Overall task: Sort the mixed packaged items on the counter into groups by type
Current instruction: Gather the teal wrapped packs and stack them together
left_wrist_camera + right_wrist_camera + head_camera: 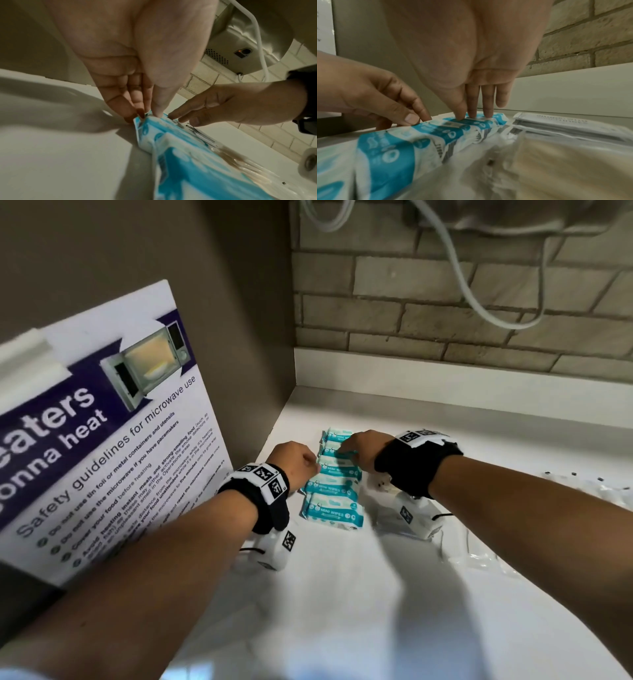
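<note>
Several blue-and-white mini wipes packs (331, 509) lie in a row on the white counter (342, 594), running away from me. My left hand (313, 466) pinches the left edge of one pack (154, 129) far along the row, between thumb and fingertips (157, 113). My right hand (343, 449) reaches in from the right. Its straight fingers (471, 108) press down on top of the same pack (453, 125). Both palms hide the far end of the row in the wrist views.
Clear packets of pale wooden sticks (565, 162) and white shampoo sachets (556, 121) lie right of the row. More clear packets (589, 491) sit far right. A microwave safety poster (102, 440) stands at left, a brick wall (445, 320) behind.
</note>
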A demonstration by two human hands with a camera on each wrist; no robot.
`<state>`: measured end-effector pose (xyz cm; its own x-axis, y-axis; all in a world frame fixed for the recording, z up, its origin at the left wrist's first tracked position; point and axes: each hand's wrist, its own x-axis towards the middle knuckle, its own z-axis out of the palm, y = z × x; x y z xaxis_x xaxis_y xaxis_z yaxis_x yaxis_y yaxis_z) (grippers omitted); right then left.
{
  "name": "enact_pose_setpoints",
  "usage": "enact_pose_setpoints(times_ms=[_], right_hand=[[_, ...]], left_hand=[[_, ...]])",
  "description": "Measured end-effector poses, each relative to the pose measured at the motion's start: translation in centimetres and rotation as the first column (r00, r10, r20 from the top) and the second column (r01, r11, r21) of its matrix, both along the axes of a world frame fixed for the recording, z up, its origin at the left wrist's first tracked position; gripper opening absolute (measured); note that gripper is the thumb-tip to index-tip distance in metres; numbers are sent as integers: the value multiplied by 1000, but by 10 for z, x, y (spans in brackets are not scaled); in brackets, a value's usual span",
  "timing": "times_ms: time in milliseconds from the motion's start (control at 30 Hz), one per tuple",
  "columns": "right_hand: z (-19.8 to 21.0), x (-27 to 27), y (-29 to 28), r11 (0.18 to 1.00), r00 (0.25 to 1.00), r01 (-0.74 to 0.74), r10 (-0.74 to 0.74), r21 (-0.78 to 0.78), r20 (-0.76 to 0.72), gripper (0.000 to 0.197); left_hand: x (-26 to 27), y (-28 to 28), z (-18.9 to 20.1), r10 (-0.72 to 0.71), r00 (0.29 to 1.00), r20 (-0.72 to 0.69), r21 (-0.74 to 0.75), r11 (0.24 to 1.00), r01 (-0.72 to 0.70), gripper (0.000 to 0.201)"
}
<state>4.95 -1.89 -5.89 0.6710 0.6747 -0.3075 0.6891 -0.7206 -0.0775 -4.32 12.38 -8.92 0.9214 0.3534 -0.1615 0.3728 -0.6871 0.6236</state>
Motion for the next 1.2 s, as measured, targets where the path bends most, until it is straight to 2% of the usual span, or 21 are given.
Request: enact_pose_setpoints(times_ms=[333, 500, 600, 767, 867, 1033, 1200], right_hand=[[1, 0, 4, 998, 1000, -8, 9, -60, 9, 42], [2, -1, 4, 997, 1000, -6, 7, -78, 13, 42], [2, 0, 5, 997, 1000, -7, 8, -82, 18, 42], [3, 2, 7, 1000, 999, 15, -14, -20, 42, 43], [6, 0, 8, 1000, 999, 18, -18, 0, 43, 44], [13, -15, 9, 995, 994, -102, 102, 3, -26, 45], [17, -32, 5, 981, 981, -193, 194, 18, -28, 40]], left_hand=[[3, 3, -2, 1, 1000, -22, -130, 991, -4, 24], [3, 3, 1, -11, 999, -41, -72, 997, 8, 23], [5, 4, 0, -7, 999, -53, -101, 995, 1, 22], [9, 5, 0, 1, 1000, -31, -89, 996, -3, 26], [11, 6, 1, -4, 997, -76, -86, 996, -3, 26], [5, 9, 10, -45, 982, -186, 51, 997, 55, 37], [-13, 5, 17, -123, 935, -332, 107, 980, 167, 76]])
